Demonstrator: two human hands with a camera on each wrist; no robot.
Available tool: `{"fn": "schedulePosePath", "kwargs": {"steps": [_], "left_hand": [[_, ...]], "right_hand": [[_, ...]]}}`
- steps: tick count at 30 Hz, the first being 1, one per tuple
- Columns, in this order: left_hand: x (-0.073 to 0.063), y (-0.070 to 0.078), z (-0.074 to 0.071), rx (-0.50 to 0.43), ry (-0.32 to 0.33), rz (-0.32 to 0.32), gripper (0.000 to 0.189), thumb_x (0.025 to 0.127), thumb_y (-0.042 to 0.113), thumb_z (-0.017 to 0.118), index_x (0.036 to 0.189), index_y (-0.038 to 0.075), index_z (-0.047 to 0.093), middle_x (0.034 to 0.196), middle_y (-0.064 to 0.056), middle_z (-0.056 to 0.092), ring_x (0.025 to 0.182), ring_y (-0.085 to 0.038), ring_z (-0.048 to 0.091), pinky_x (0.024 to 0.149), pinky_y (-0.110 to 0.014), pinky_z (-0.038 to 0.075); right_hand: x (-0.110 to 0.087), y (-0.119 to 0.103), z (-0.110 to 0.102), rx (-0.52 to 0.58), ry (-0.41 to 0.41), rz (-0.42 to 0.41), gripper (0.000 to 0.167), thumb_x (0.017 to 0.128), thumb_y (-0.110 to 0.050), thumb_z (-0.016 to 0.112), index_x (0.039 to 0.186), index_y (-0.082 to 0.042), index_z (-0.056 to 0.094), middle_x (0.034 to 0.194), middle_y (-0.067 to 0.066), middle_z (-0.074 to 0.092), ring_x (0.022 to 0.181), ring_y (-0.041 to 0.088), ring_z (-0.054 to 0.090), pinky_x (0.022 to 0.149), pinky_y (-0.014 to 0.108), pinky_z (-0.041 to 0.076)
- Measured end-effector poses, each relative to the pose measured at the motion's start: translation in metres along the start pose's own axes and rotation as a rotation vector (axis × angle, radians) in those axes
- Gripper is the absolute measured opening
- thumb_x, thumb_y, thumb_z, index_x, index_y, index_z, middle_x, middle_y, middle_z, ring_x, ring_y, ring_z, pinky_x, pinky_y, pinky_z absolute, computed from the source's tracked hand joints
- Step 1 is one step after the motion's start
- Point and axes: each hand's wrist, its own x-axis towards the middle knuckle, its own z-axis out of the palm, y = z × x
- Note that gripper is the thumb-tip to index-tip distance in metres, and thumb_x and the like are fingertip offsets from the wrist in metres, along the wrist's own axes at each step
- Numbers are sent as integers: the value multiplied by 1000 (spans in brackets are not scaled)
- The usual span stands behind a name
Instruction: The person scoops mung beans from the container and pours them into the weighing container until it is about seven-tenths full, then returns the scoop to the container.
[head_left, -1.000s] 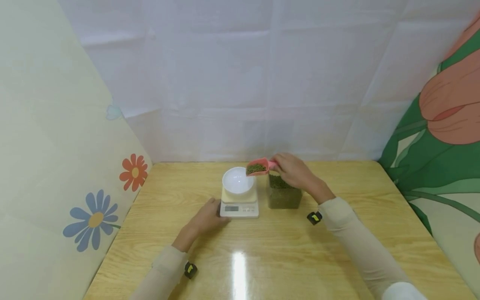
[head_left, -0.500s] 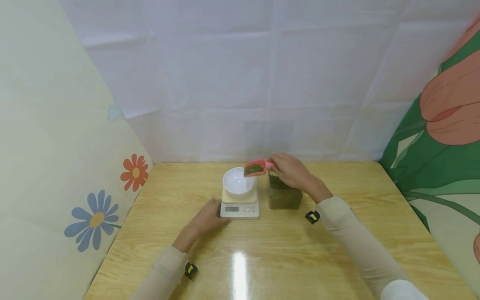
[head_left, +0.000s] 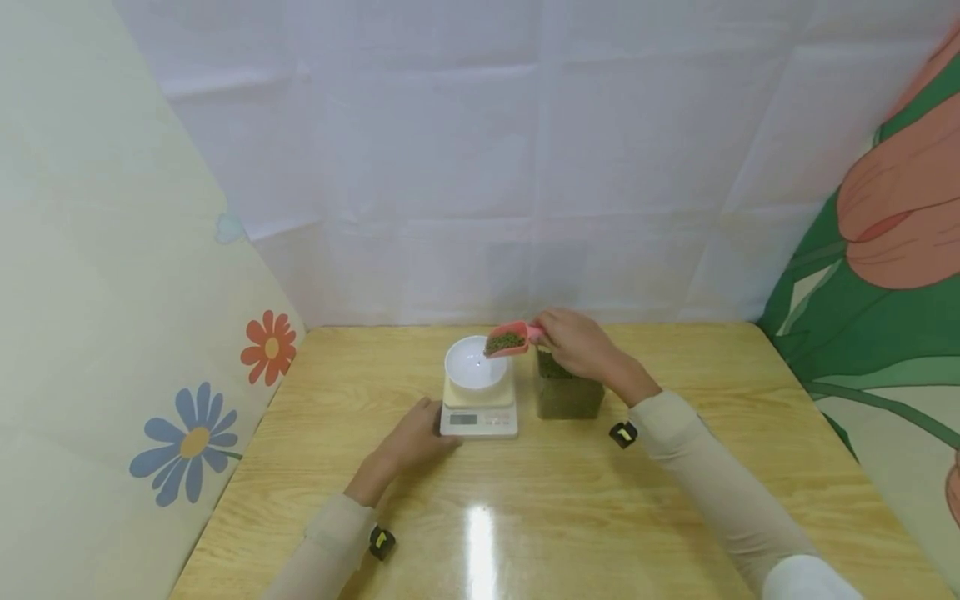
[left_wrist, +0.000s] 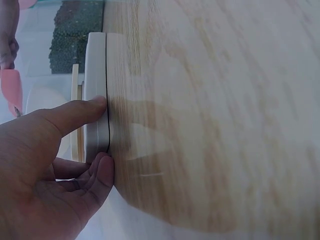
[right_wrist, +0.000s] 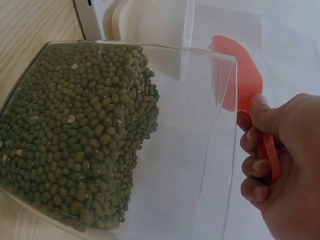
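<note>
Pink scoop (right_wrist: 247, 80) shifts left, right fingers (right_wrist: 255, 167) gripping it, white bowl (head_left: 467, 368) left of them, left fingers (left_wrist: 103, 172) pinching scale (head_left: 482, 428)

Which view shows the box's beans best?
The right wrist view: single beans show clearly through the box. The head view shows them smaller, partly behind the right hand; the left wrist view, small and dark.

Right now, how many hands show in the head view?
2: the left hand grips the digital scale; the right hand holds the pink scoop by the white bowl.
</note>
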Motion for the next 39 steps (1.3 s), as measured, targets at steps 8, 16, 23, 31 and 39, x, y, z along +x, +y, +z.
{"fn": "schedulePosePath", "kwargs": {"steps": [8,16,23,31,39], "left_hand": [[0,2,-1,-5,-6,2,65,89,25,87,144,2,61,114,-10,62,102,-22,58,105,-50,56],[1,2,-1,2,-7,4,62,89,24,87,142,3,62,112,-8,61,100,-20,56,104,-49,56],[1,2,-1,6,-2,11,62,88,24,87,141,2,62,112,-8,62,100,-20,56,105,-50,56],[1,3,0,-6,1,14,61,89,22,87,141,2,63,110,-7,61,100,-19,55,103,-48,56],[1,2,1,-2,4,8,58,89,23,87,139,3,64,109,-7,60,98,-19,54,100,-48,56]], "right_hand": [[0,0,2,-35,9,-19,26,108,-22,63,120,-1,70,113,14,73,105,31,69,95,48,60],[1,-3,1,-51,7,-26,26,106,-21,65,121,-1,70,113,14,73,104,30,70,95,48,61],[1,-4,1,-56,-10,-10,28,106,-23,65,123,-1,69,117,15,73,107,31,70,97,49,60],[1,-5,0,-71,2,-36,25,104,-22,68,120,-2,70,113,13,74,101,29,69,92,46,61],[0,-8,0,-87,2,-58,25,103,-21,69,119,-2,70,111,13,74,99,29,69,90,46,62]]}}
